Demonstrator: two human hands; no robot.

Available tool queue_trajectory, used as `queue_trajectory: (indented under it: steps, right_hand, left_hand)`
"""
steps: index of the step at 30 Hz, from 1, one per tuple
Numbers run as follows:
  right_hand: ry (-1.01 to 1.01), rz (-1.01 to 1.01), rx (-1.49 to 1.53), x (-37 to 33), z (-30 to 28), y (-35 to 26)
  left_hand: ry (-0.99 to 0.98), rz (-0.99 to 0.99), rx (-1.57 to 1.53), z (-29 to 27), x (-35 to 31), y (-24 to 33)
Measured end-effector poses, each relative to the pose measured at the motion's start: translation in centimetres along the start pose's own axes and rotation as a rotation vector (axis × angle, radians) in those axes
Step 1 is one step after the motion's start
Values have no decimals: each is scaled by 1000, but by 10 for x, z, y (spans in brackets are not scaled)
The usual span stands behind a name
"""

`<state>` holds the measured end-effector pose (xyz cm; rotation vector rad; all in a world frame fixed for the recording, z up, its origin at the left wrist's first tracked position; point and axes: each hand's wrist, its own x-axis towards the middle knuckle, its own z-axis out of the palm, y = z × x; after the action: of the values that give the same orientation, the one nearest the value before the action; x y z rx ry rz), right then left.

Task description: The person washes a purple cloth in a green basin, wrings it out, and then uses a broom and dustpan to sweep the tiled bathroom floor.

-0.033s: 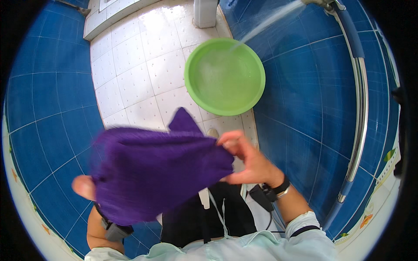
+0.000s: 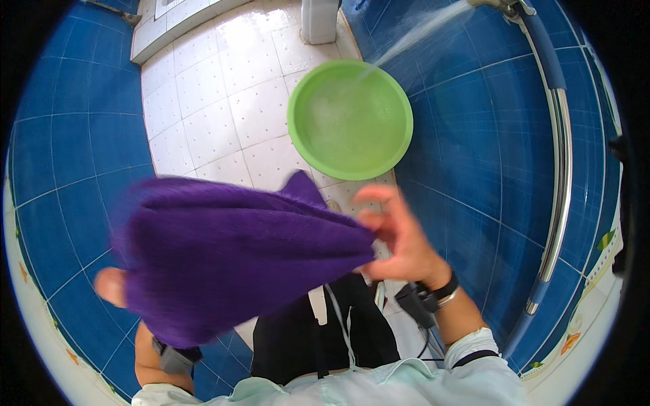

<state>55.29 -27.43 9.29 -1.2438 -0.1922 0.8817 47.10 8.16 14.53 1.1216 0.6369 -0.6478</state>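
Note:
A purple cloth (image 2: 244,250) is stretched between my two hands, folded over itself, with a pointed corner sticking out on its far side. At its left end is my left hand (image 2: 112,287); the thumb side shows past the edge and the fingers are hidden behind the fabric. The gathered right end sits in my right hand (image 2: 403,237), with the thumb below it and the curled fingers above, somewhat blurred. Beyond the cloth, a light green basin (image 2: 352,122) stands on the floor with water in it. A spray of water (image 2: 420,34) falls into it from the upper right.
Blue tiled walls (image 2: 61,149) rise on both sides of a white tiled floor (image 2: 203,115). A metal and blue rail (image 2: 560,155) runs down the right wall below the shower head (image 2: 497,5). At the far end stand a white post (image 2: 319,20) and a raised ledge (image 2: 176,27).
The cloth and my left hand have shifted left, so the cloth is pulled wider. My right hand has moved slightly right, and its upper fingers have spread more.

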Motion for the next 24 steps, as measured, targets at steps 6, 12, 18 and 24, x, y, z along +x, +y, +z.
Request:
queue_trajectory:
  steps: [6,12,18,24]
  right_hand:
    - [464,-470,-679,23,-35,-66]
    - [618,-521,-774,35,-79,-24]
    - [373,-155,-1160,47,-112,120]
    - [317,197,-932,52,-135,202]
  left_hand:
    - [3,424,852,-10,32,67]
    - [-362,1023,933,46,101,73]
    - [-116,955,1129,88,221,-53]
    - [87,612,1327,75,295,-145]
